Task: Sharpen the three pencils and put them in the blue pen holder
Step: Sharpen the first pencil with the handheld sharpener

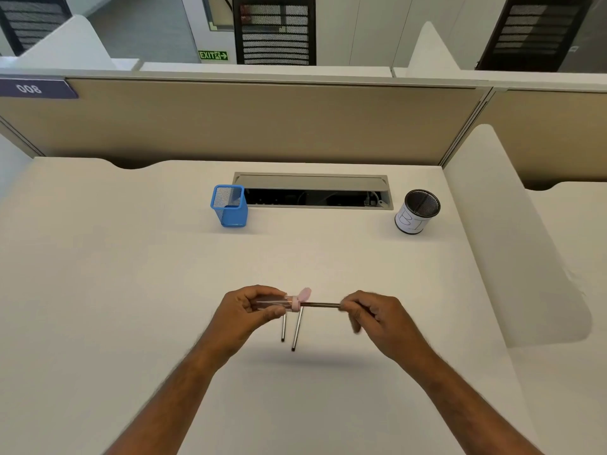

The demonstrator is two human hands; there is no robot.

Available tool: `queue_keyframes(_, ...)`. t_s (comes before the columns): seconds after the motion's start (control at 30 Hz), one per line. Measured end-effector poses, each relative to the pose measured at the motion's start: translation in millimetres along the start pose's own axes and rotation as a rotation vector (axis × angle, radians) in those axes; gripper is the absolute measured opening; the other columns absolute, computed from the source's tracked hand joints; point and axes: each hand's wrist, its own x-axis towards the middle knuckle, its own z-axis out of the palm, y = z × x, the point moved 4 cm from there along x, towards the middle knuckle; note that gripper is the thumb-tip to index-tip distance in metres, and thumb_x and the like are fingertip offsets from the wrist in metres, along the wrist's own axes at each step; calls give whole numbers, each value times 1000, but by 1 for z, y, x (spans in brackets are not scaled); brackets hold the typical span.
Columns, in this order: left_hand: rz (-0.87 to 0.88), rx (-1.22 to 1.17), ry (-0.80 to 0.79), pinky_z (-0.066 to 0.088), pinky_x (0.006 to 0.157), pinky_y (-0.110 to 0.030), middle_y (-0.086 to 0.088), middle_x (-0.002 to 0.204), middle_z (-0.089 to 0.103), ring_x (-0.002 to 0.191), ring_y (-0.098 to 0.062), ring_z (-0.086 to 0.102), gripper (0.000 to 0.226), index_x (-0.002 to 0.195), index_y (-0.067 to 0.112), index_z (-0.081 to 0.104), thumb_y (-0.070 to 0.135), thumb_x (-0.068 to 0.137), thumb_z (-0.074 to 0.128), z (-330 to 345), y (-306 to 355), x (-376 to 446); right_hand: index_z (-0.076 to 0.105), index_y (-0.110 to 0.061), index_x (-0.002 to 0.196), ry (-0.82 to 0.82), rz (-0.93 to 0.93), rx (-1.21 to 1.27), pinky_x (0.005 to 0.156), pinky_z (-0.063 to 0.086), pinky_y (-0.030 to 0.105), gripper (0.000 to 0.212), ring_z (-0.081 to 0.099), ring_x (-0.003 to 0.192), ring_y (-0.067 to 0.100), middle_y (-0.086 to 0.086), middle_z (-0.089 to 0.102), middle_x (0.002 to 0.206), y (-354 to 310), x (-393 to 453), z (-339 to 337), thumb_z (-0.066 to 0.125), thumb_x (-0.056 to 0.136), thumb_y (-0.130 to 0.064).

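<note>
My left hand [249, 310] grips a clear sharpener [279, 304] with a pink cap, held above the desk. A dark pencil [320, 304] runs level from the sharpener's mouth to my right hand [374, 315], which pinches its other end. Two more pencils [290, 331] lie side by side on the desk just below the sharpener, partly hidden by my left hand. The blue mesh pen holder [230, 206] stands upright at the back of the desk, left of centre, and looks to hold nothing.
A round black mesh cup with a white paper label [415, 213] stands at the back right. An open cable tray [315, 192] is set into the white desk [131, 290] between the two holders. Beige partition panels [230, 123] wall the back, and a white divider [512, 241] the right.
</note>
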Motion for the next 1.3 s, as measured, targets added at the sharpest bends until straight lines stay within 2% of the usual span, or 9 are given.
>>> queue_keyframes(0.13,33,56,-18,62,86,-19,0,104,87,100,-14,83,25,107,16,83,3,87,86,2,3,0,69,-23,79,-61,110,82,65,44,31,38,54,51,14,6,62,52,5,-1,4,51,112,-30)
queue_keyframes(0.27,37,62,-25,62,84,-18,-1,103,87,96,-13,83,24,108,13,83,1,88,85,0,7,1,73,-24,80,-61,90,144,65,47,33,42,55,52,17,4,63,58,3,0,3,50,110,-42)
queue_keyframes(0.37,29,55,-21,62,83,-19,-1,103,87,95,-12,82,24,110,14,83,4,89,86,0,8,2,77,-21,98,-45,54,155,63,48,28,35,55,56,12,-1,62,66,2,2,-1,55,104,-47)
queue_keyframes(0.47,19,27,-10,62,82,-18,-2,103,87,95,-13,82,24,111,13,82,4,89,85,0,10,2,71,-30,122,-67,50,210,70,55,29,22,61,67,12,-9,64,82,3,2,-2,72,100,-25)
queue_keyframes(0.63,18,25,-12,63,84,-19,-2,104,87,97,-14,83,23,111,15,82,6,90,85,0,9,1,77,-30,103,32,3,136,73,51,20,17,72,75,12,-7,74,84,-3,-1,-7,77,96,-15)
queue_keyframes(0.77,12,-2,-17,62,83,-18,-3,103,87,96,-12,83,23,110,12,82,3,89,85,0,10,1,80,-25,101,62,-13,106,74,56,25,15,73,75,16,-6,77,84,-4,-2,-4,74,98,-12)
queue_keyframes(1.0,15,20,-46,61,82,-16,-2,102,88,97,-12,83,25,108,11,82,-2,88,84,5,8,-1,73,-15,86,-98,131,76,67,46,28,36,56,52,14,-2,63,53,1,1,1,52,111,-29)
queue_keyframes(1.2,21,31,-33,62,82,-18,-4,104,87,97,-13,83,23,110,11,82,2,89,85,5,8,1,73,-24,117,-109,85,177,70,52,24,16,67,64,18,4,76,84,2,3,-4,60,107,-27)
queue_keyframes(1.3,27,28,-19,62,83,-19,-4,105,87,97,-14,83,23,111,12,82,4,89,85,5,9,2,69,-34,121,-72,57,137,75,55,22,28,73,76,18,-2,74,96,0,2,-6,77,97,-22)
